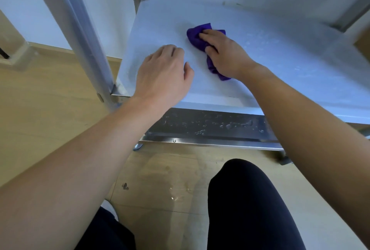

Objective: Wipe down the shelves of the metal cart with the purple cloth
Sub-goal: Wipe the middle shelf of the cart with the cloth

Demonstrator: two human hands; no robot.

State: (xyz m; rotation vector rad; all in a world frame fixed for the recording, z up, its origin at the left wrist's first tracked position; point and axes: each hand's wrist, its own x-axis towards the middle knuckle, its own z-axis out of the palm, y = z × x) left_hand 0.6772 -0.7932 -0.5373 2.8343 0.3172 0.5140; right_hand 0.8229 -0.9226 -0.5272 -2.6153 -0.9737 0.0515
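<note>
Centre of shelf (pixel 280 55): purple cloth (pixel 195 36), bunched under right hand (pixel 224 51), fingers curled round it. Front-left corner: left hand (pixel 162 73), fingers loosely bent, bracing. Best: flatter cloth, overlapping strokes.

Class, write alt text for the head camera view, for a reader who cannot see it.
A person's right hand grips a bunched purple cloth on a metal cart shelf. The left hand rests on the shelf beside it; water drops sit on the lower shelf.
</note>
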